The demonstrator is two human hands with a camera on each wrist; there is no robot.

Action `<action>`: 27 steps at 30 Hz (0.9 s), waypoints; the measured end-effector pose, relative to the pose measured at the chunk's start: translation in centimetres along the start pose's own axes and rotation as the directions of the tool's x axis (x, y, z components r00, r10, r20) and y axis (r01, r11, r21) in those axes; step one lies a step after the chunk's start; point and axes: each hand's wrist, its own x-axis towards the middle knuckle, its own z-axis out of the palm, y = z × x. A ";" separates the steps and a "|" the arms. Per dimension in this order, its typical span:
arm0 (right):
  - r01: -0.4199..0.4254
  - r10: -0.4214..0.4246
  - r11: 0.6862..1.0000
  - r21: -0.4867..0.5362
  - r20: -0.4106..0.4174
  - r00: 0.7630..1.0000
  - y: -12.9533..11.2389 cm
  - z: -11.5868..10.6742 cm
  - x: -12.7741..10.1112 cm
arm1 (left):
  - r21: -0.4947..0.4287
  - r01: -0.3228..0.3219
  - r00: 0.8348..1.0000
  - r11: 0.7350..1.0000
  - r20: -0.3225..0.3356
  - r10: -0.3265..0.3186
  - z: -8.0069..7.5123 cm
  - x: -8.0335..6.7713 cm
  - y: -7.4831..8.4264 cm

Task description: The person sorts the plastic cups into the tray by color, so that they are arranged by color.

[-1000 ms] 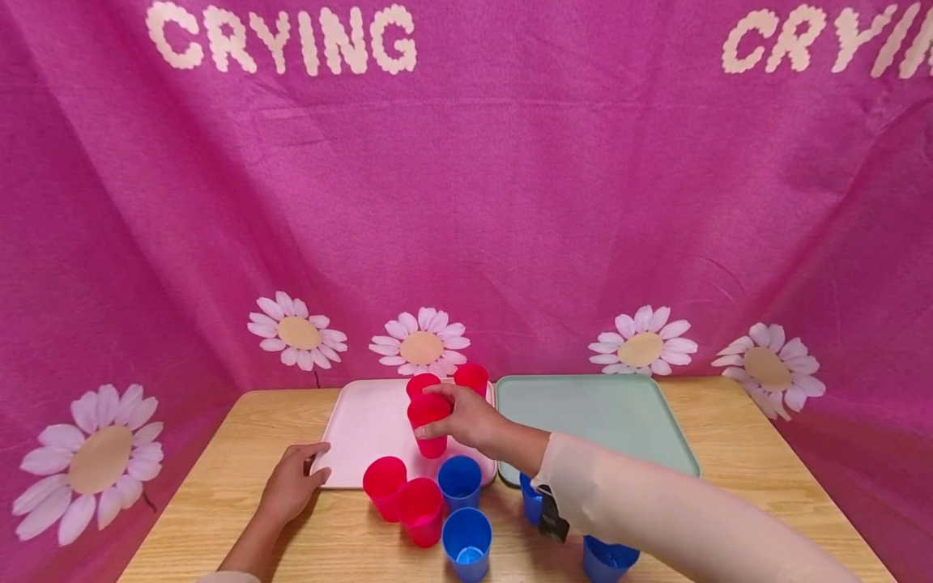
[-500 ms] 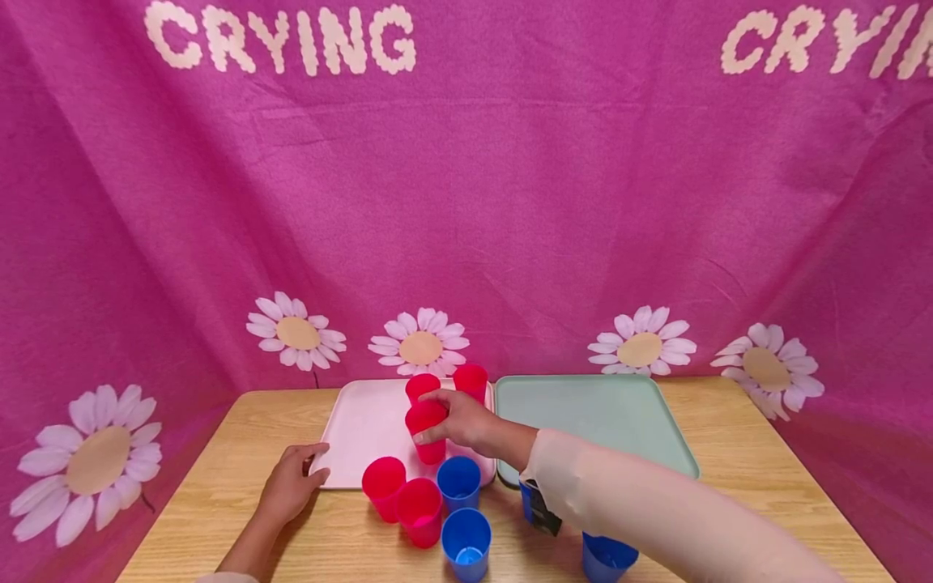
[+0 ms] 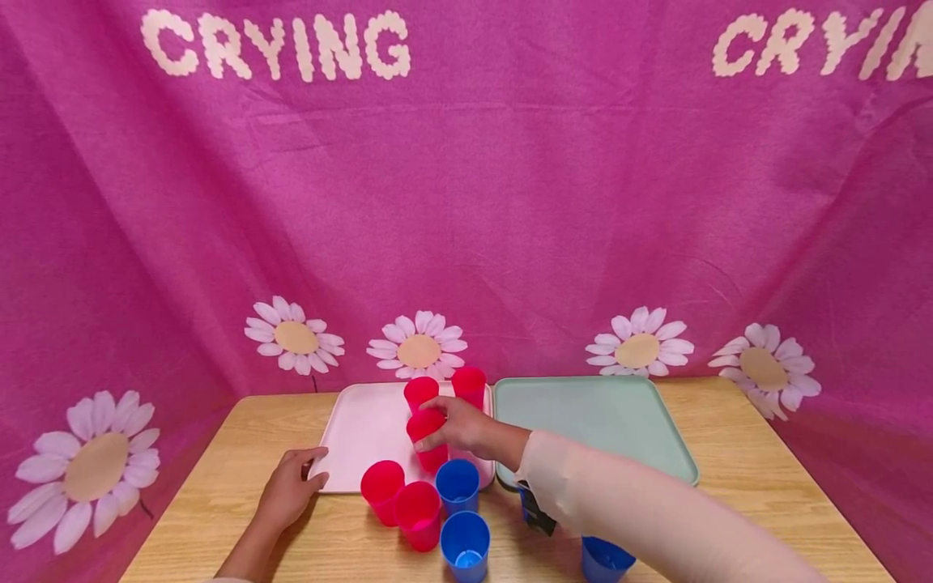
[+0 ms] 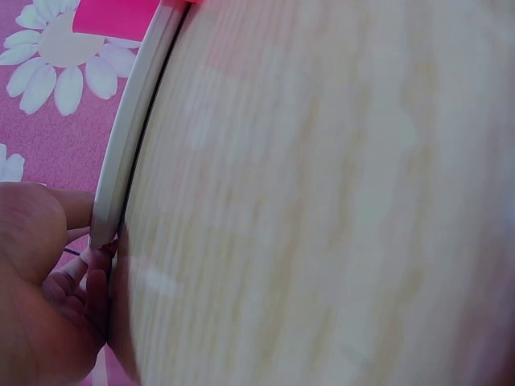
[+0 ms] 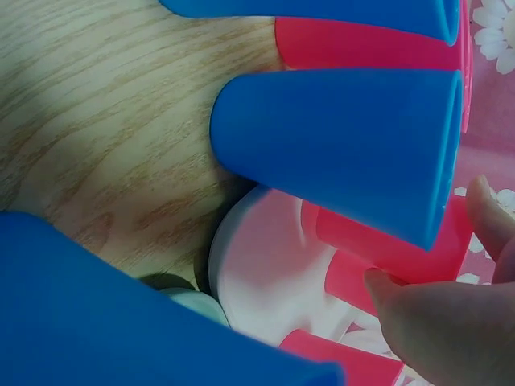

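Note:
My right hand [image 3: 457,425] grips a red cup [image 3: 428,441] from its right side, just above the pink tray [image 3: 368,433]; in the right wrist view my fingertips [image 5: 386,293] press on that red cup [image 5: 402,253]. Two more red cups [image 3: 422,392] [image 3: 469,384] stand at the tray's far edge. My left hand [image 3: 287,490] holds the pink tray's near left corner; the left wrist view shows the fingers [image 4: 80,269] at the tray rim [image 4: 133,141]. On the wooden table [image 3: 219,453] in front stand two red cups [image 3: 383,489] [image 3: 419,513] and several blue cups [image 3: 457,486].
A green tray [image 3: 605,421] lies right of the pink one. More blue cups [image 3: 465,544] [image 3: 605,560] stand near the table's front edge, one partly hidden under my right sleeve [image 3: 627,510]. A pink daisy-printed cloth [image 3: 466,202] hangs close behind the table.
My right hand has lowered the red cup slightly toward the pink tray. The left hand stays on the tray corner.

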 end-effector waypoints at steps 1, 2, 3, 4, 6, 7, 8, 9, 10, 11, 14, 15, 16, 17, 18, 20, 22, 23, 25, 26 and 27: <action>-0.002 0.002 1.000 -0.001 0.001 1.000 0.0 0.0 0.1 | 0.000 -0.002 1.000 1.000 -0.002 0.002 0.0 0.0 0.0; -0.004 0.004 1.000 -0.004 0.001 1.000 0.1 0.1 0.1 | -0.001 -0.003 1.000 1.000 -0.003 0.003 0.0 0.0 0.1; -0.007 0.007 1.000 -0.009 -0.001 1.000 0.1 0.1 0.2 | -0.003 -0.005 1.000 1.000 -0.004 0.005 -0.1 0.0 0.1; -0.008 0.008 1.000 -0.013 -0.001 1.000 0.1 0.1 0.2 | -0.004 -0.006 1.000 1.000 -0.005 0.006 -0.1 0.0 0.2; -0.012 0.012 1.000 -0.018 0.000 1.000 0.1 0.1 0.3 | -0.007 -0.004 1.000 1.000 -0.003 0.004 -0.1 0.0 0.2; -0.013 0.013 1.000 -0.021 0.001 1.000 0.1 0.1 0.3 | -0.006 -0.004 1.000 1.000 -0.003 0.004 -0.2 0.0 0.2; -0.013 0.013 1.000 -0.023 0.003 1.000 0.1 0.1 0.3 | -0.006 -0.003 1.000 1.000 -0.003 0.003 -0.2 0.0 0.2; -0.014 0.014 1.000 -0.023 0.004 1.000 0.1 0.1 0.3 | -0.006 -0.002 1.000 1.000 -0.003 0.002 -0.2 0.0 0.2; -0.014 0.014 1.000 -0.021 0.006 1.000 0.1 0.1 0.2 | -0.005 -0.002 1.000 1.000 -0.003 0.002 -0.2 0.0 0.2; -0.014 0.014 1.000 -0.020 0.008 1.000 0.1 0.2 0.2 | -0.004 0.000 1.000 1.000 -0.003 0.000 -0.1 0.0 0.2; -0.016 0.017 1.000 -0.016 0.015 1.000 -0.1 0.1 0.1 | -0.002 0.008 1.000 1.000 0.001 -0.008 -0.1 0.1 0.1; -0.020 0.020 1.000 -0.015 0.017 1.000 -0.1 0.1 0.1 | -0.002 0.011 1.000 1.000 0.002 -0.011 -0.1 0.1 0.1; -0.025 0.025 1.000 -0.016 0.016 1.000 -0.2 0.1 0.1 | -0.003 0.014 1.000 1.000 0.003 -0.014 -0.1 0.1 0.1; -0.030 0.031 0.999 -0.015 0.014 0.999 -0.4 0.1 0.2 | -0.003 0.018 1.000 1.000 0.007 -0.018 -0.1 0.1 0.1; -0.036 0.036 0.999 -0.017 0.008 0.999 -0.5 0.1 0.3 | -0.004 0.019 1.000 1.000 0.008 -0.019 -0.1 0.1 0.1; -0.047 0.047 0.999 -0.012 -0.012 0.999 -0.9 0.0 0.5 | -0.006 0.021 1.000 1.000 0.007 -0.021 -0.1 0.1 0.2; -0.058 0.058 0.998 -0.001 -0.036 0.998 -1.3 0.1 0.7 | -0.009 0.018 1.000 1.000 0.002 -0.018 -0.1 0.0 0.2; -0.062 0.062 0.998 0.006 -0.047 0.997 -1.4 0.1 0.7 | -0.008 0.017 1.000 1.000 -0.002 -0.017 -0.1 0.0 0.3; -0.071 0.072 0.997 0.019 -0.064 0.995 -1.5 0.2 0.8 | -0.015 0.011 1.000 1.000 -0.007 -0.011 0.0 -0.1 0.4; -0.074 0.076 0.997 0.023 -0.070 0.995 -1.5 0.2 0.8 | -0.015 0.008 1.000 1.000 -0.009 -0.008 0.0 -0.1 0.4; -0.080 0.082 0.996 0.026 -0.076 0.994 -1.4 0.3 0.8 | -0.015 0.003 1.000 1.000 -0.009 -0.004 0.0 0.0 0.4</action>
